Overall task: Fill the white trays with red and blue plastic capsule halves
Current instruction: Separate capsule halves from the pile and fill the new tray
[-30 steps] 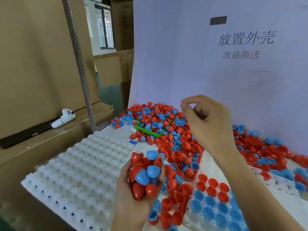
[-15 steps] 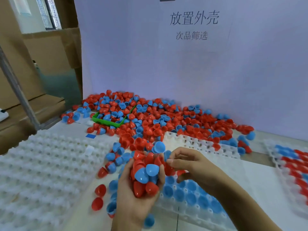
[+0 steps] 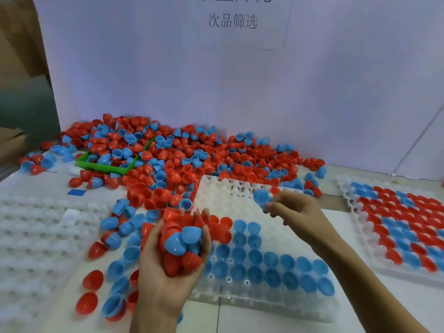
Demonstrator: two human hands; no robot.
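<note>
The left hand (image 3: 168, 265), low in the centre of the frame, is cupped palm-up with its fingers curled round a handful of capsule halves (image 3: 180, 241), mostly red with two blue ones on top. The right hand (image 3: 294, 210), right of centre, pinches a single blue capsule half (image 3: 262, 197) between thumb and fingertips, held above the middle white tray (image 3: 216, 198).

That middle tray lies in the lower centre. Its near rows hold blue halves sitting open side up, a few red ones sit at its left edge just behind the left hand, and its far part is bare white pockets. A second white tray (image 3: 355, 212) at the right edge of the frame is nearly full of red and blue halves. A third white tray (image 3: 36, 236) at the lower left shows only its pockets, with loose red and blue halves scattered between it and the middle tray.

Across the middle of the frame a big heap of loose capsule halves (image 3: 192, 155) runs along the foot of a pale wall, half burying a green tray (image 3: 101, 165) at centre left. A paper sign (image 3: 233, 20) with printed characters hangs on the wall at the top.
</note>
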